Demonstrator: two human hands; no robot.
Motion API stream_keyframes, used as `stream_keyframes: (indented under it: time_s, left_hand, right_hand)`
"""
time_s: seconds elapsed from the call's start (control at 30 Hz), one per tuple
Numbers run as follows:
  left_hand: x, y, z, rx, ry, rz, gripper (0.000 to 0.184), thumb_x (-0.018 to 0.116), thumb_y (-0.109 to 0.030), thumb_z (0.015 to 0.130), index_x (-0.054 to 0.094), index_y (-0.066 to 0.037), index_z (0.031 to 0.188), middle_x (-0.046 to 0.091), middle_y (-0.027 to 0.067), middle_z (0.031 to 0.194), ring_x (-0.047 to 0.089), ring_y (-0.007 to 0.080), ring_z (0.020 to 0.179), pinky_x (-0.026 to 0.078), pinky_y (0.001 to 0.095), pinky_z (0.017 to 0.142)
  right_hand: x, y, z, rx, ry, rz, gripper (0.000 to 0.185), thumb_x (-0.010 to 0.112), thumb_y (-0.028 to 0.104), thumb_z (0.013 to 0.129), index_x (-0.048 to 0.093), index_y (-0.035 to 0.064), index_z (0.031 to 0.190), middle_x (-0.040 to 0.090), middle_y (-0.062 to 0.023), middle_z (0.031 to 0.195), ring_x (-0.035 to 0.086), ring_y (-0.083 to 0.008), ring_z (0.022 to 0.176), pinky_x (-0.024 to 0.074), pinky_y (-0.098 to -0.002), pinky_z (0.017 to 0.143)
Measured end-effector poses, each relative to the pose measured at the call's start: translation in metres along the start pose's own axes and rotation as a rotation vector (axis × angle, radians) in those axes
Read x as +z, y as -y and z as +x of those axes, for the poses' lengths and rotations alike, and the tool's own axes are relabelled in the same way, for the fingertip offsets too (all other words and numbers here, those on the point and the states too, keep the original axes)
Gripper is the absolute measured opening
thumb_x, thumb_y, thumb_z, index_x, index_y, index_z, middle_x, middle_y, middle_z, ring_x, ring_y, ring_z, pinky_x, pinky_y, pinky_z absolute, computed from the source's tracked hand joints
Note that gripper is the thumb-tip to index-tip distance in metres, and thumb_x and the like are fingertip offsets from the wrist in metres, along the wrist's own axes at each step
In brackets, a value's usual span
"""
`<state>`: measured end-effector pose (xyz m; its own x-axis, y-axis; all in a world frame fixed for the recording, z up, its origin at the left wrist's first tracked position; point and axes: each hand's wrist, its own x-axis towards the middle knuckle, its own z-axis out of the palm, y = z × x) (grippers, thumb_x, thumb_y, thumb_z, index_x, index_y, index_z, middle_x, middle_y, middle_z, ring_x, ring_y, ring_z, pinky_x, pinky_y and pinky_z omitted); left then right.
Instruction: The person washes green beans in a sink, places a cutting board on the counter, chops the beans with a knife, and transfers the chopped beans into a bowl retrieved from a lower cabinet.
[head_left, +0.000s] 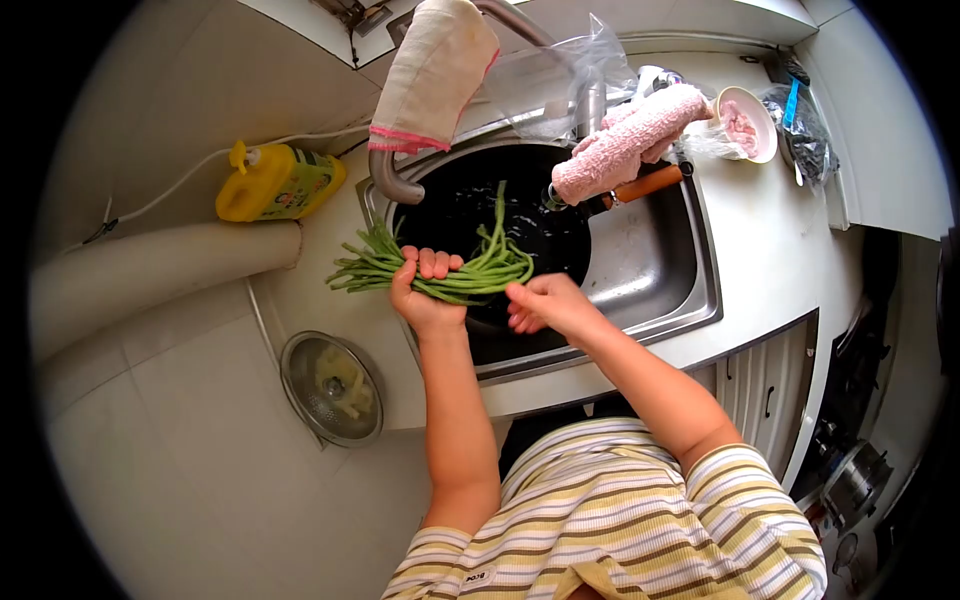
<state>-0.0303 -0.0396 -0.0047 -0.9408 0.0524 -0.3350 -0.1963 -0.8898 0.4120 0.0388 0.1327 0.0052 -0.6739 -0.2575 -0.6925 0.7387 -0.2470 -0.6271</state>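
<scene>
A bunch of long green beans (485,275) is held over the dark round pan (560,240) that sits in the steel sink. Around the middle of the bunch my left hand (430,290) is wrapped, with bean ends sticking out to its left. One bean stands up from the bunch near the pan's centre. My right hand (545,305) is at the right end of the beans, its fingers curled and slightly blurred; whether they grip a bean is hidden.
The steel faucet (393,180) with a cloth hangs over the sink (655,260). A pink towel (630,145) lies by the pan's handle. Left are a yellow bottle (280,182) and a steel strainer bowl (332,388); a bowl of meat (745,125) stands back right.
</scene>
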Motion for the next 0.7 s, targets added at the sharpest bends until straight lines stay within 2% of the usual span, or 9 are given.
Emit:
stream_keyframes:
  time_s: [0.03,0.13,0.17,0.23,0.3,0.37,0.43,0.57,0.7]
  left_hand:
    - [-0.001,-0.002,-0.003,-0.049,-0.004,-0.020,0.009,0.053,-0.012,0.077,0.044,-0.013,0.078,0.041,-0.0013,0.062,0.042,0.0136,0.059,0.040,0.0327,0.066]
    - [-0.004,-0.010,-0.002,-0.116,-0.004,0.031,0.004,0.050,-0.012,0.078,0.046,-0.012,0.079,0.041,-0.0025,0.062,0.040,0.0118,0.057,0.036,0.0305,0.062]
    - [-0.006,-0.012,0.000,-0.163,-0.001,0.063,0.005,0.050,-0.011,0.077,0.046,-0.012,0.078,0.041,-0.0026,0.061,0.040,0.0114,0.056,0.036,0.0297,0.061]
    - [-0.002,-0.006,0.003,-0.204,0.045,0.048,0.008,0.054,-0.012,0.078,0.046,-0.012,0.079,0.043,-0.0014,0.060,0.042,0.0127,0.054,0.037,0.0300,0.059]
    - [0.008,0.004,0.002,-0.291,0.177,0.026,0.008,0.054,-0.012,0.078,0.047,-0.010,0.081,0.044,-0.0002,0.060,0.043,0.0134,0.055,0.037,0.0306,0.058]
    - [0.023,0.010,-0.004,-0.235,0.184,0.107,0.009,0.055,-0.012,0.079,0.047,-0.011,0.082,0.043,-0.0013,0.062,0.043,0.0124,0.057,0.038,0.0297,0.061]
    - [0.022,0.011,-0.004,-0.151,0.118,0.168,0.008,0.056,-0.011,0.079,0.048,-0.011,0.083,0.043,-0.0019,0.062,0.043,0.0121,0.057,0.040,0.0300,0.062]
    - [0.013,0.016,-0.003,-0.141,0.020,0.115,0.008,0.055,-0.010,0.080,0.048,-0.012,0.083,0.041,-0.0024,0.061,0.043,0.0116,0.057,0.041,0.0297,0.061]
    - [0.002,0.022,-0.003,-0.127,-0.087,0.102,0.008,0.054,-0.009,0.080,0.048,-0.013,0.082,0.041,-0.0030,0.060,0.043,0.0106,0.056,0.040,0.0281,0.059]
  right_hand:
    - [0.002,0.003,0.001,-0.361,-0.191,-0.297,0.032,0.073,0.028,0.077,0.061,-0.0011,0.070,0.062,-0.0080,0.065,0.058,-0.0126,0.055,0.0451,-0.0260,0.051]
    - [-0.018,0.047,-0.020,-0.791,-0.421,-0.607,0.027,0.077,0.016,0.068,0.054,0.0019,0.064,0.056,-0.0027,0.060,0.050,-0.0126,0.053,0.0419,-0.0257,0.052]
    - [-0.022,0.064,-0.020,-0.738,-0.317,-0.711,0.032,0.080,0.020,0.065,0.059,0.0005,0.077,0.060,-0.0055,0.071,0.055,-0.0159,0.064,0.0464,-0.0282,0.062]
    - [-0.020,0.061,0.014,-0.932,-0.029,-0.582,0.055,0.083,0.031,0.060,0.060,-0.0001,0.099,0.063,-0.0126,0.088,0.060,-0.0242,0.078,0.0485,-0.0316,0.075]
    - [-0.014,0.057,0.046,-0.833,0.321,-0.639,0.072,0.084,0.035,0.058,0.055,-0.0018,0.113,0.061,-0.0130,0.097,0.058,-0.0244,0.090,0.0453,-0.0302,0.086]
    - [-0.005,0.048,0.074,-0.430,0.755,-0.471,0.073,0.085,0.025,0.058,0.050,-0.0015,0.117,0.056,-0.0046,0.100,0.052,-0.0138,0.097,0.0420,-0.0245,0.087]
    - [-0.004,0.041,0.082,-0.142,0.836,-0.259,0.073,0.086,0.017,0.054,0.047,0.0010,0.114,0.050,-0.0032,0.108,0.048,-0.0139,0.102,0.0423,-0.0260,0.086]
    - [-0.005,0.019,0.078,-0.081,0.852,0.021,0.066,0.082,0.007,0.059,0.046,-0.0001,0.114,0.054,-0.0080,0.105,0.055,-0.0168,0.095,0.0468,-0.0291,0.083]
    - [-0.002,0.013,0.075,0.088,0.807,0.058,0.045,0.072,-0.004,0.066,0.050,-0.0041,0.105,0.064,-0.0156,0.083,0.065,-0.0232,0.067,0.0553,-0.0354,0.067]
